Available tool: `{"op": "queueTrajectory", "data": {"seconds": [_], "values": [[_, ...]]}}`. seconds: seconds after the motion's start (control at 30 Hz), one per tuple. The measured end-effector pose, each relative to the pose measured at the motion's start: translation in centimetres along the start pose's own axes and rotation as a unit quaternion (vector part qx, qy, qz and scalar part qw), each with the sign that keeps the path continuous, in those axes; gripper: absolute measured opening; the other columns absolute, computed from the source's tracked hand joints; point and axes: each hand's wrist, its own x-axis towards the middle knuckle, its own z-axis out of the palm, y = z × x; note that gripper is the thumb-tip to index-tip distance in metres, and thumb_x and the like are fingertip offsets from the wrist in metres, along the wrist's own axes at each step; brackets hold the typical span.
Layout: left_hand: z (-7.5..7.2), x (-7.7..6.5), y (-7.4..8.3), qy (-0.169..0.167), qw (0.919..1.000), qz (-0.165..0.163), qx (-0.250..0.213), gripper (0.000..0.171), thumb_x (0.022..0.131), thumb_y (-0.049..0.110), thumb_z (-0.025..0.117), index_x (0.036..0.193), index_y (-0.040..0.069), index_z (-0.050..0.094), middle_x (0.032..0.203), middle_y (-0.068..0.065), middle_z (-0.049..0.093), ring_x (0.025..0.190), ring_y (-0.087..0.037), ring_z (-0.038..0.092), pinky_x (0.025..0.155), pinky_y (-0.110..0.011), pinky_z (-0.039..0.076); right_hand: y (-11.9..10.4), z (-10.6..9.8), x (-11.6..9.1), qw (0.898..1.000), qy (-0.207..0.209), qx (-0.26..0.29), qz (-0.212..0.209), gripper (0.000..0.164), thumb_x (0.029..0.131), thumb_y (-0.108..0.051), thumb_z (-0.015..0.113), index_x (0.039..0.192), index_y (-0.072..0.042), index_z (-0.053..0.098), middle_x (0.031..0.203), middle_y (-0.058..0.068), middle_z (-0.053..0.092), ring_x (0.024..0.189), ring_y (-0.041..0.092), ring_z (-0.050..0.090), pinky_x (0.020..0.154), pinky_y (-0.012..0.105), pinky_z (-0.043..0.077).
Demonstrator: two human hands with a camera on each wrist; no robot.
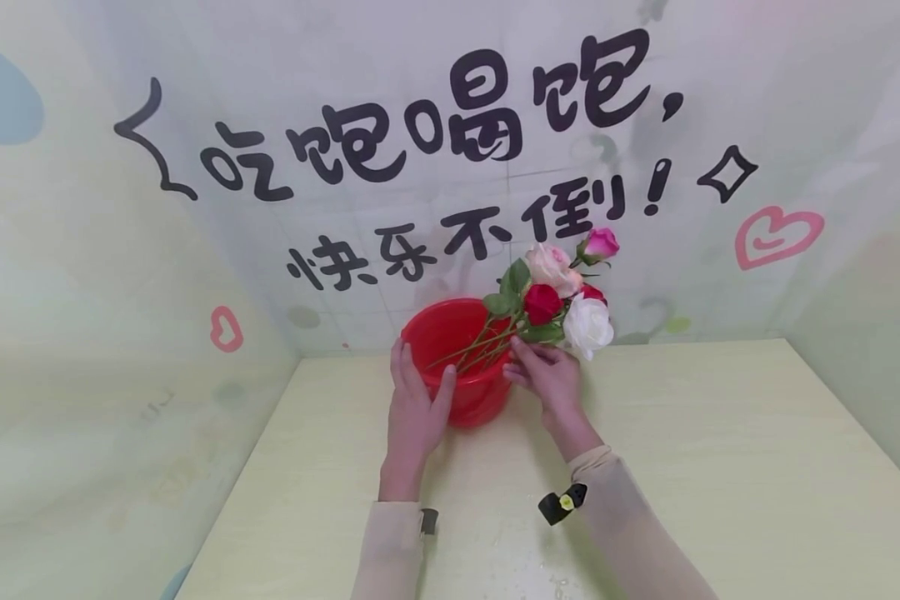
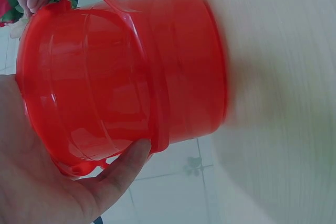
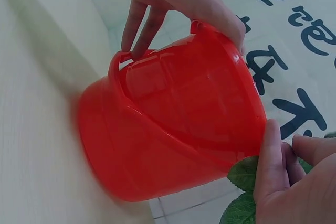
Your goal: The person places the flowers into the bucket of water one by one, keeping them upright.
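A red plastic bucket stands upright on the table near the back wall. My left hand holds its left side at the rim; in the left wrist view that hand lies against the bucket's wall. Roses in red, white and pink lean over the right rim, their stems slanting down inside. My right hand is at that rim, pinching the stems between finger and thumb; the exact contact is partly hidden. Green leaves hang beside the right fingers in the right wrist view.
The pale wooden table carries the bucket. Behind it rises a printed wall covering with large black characters and hearts. The bucket's red handle hangs down along its outside.
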Motion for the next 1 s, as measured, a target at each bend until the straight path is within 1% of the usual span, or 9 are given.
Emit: {"op": "queueTrajectory", "data": {"seconds": [0.37,0.43,0.5,0.57,0.67,0.77,0.83,0.93,1.0], "values": [[0.3,0.0,0.3,-0.003,1.0,0.0,-0.008,0.098,0.097,0.039,0.076,0.168,0.011,0.015,0.17,-0.008,0.024,0.141,-0.033,0.05,0.097,-0.053,0.059,-0.3,-0.5,-0.5,0.999,-0.023,-0.036,0.017,0.041,0.102,-0.022,0.074,0.124,0.011,0.068,0.089,0.008,0.075,0.075,0.016,0.078,0.076,0.032,0.064],[0.4,0.0,0.3,-0.007,0.9999,0.0,-0.01,0.098,0.097,0.04,0.076,0.168,0.011,0.015,0.17,-0.008,0.023,0.142,-0.033,0.049,0.098,-0.053,0.059,-0.5,-0.9,-0.8,0.996,-0.049,-0.072,0.019,0.041,0.103,-0.027,0.072,0.121,0.01,0.069,0.093,0.011,0.076,0.077,0.018,0.078,0.077,0.033,0.065],[0.4,0.0,0.3,-0.015,0.9998,-0.001,-0.009,0.097,0.098,0.042,0.074,0.168,0.011,0.014,0.171,-0.008,0.022,0.142,-0.035,0.049,0.097,-0.053,0.059,-1.0,-1.4,-1.4,0.985,-0.1,-0.141,0.022,0.042,0.105,-0.031,0.068,0.119,0.009,0.07,0.1,0.018,0.076,0.082,0.02,0.078,0.08,0.036,0.065],[0.3,-0.1,0.4,-0.027,0.9996,-0.011,-0.005,0.097,0.099,0.046,0.071,0.169,0.012,0.012,0.172,-0.007,0.02,0.141,-0.036,0.051,0.096,-0.054,0.059,-2.0,-2.1,-2.2,0.957,-0.169,-0.237,0.014,0.044,0.107,-0.035,0.063,0.118,0.007,0.072,0.107,0.021,0.075,0.087,0.023,0.077,0.082,0.04,0.065],[-0.3,0.2,0.1,-0.046,0.9984,-0.026,0.022,0.098,0.099,0.052,0.068,0.169,0.012,0.012,0.173,-0.005,0.016,0.142,-0.039,0.047,0.095,-0.056,0.06,-4.3,-2.8,-3.9,0.88,-0.265,-0.39,-0.048,0.042,0.109,-0.039,0.058,0.118,-0.002,0.076,0.107,0.015,0.075,0.091,0.023,0.074,0.085,0.041,0.064],[-1.6,0.9,-0.2,-0.081,0.9927,-0.036,0.081,0.099,0.1,0.059,0.061,0.17,0.01,0.009,0.174,-0.009,0.011,0.147,-0.045,0.035,0.098,-0.063,0.056,-7.4,-3.8,-5.7,0.817,-0.284,-0.488,-0.117,0.043,0.11,-0.044,0.054,0.125,-0.01,0.076,0.11,0.003,0.075,0.098,0.02,0.071,0.087,0.043,0.061],[-2.8,1.5,0.0,-0.108,0.9851,-0.035,0.129,0.101,0.101,0.064,0.054,0.169,0.008,0.006,0.175,-0.014,0.007,0.15,-0.05,0.025,0.106,-0.069,0.048,-9.4,-4.7,-6.8,0.794,-0.259,-0.527,-0.158,0.043,0.11,-0.047,0.052,0.125,-0.013,0.076,0.109,0.0,0.075,0.101,0.021,0.07,0.088,0.046,0.059],[-4.8,2.4,0.9,-0.137,0.9742,-0.033,0.176,0.104,0.1,0.071,0.045,0.17,0.008,0.001,0.175,-0.017,0.001,0.156,-0.052,0.008,0.118,-0.077,0.024,-11.7,-6.3,-7.6,0.783,-0.185,-0.546,-0.232,0.045,0.111,-0.045,0.052,0.127,-0.01,0.075,0.117,0.007,0.076,0.111,0.03,0.07,0.095,0.055,0.056],[-6.1,2.9,1.4,-0.148,0.9686,-0.03,0.197,0.105,0.1,0.074,0.042,0.17,0.01,-0.001,0.176,-0.018,-0.003,0.157,-0.053,0.0,0.12,-0.079,0.009,-12.7,-7.1,-7.4,0.759,-0.122,-0.567,-0.295,0.046,0.11,-0.044,0.054,0.133,-0.008,0.072,0.13,0.015,0.071,0.124,0.039,0.063,0.104,0.061,0.049]]}}
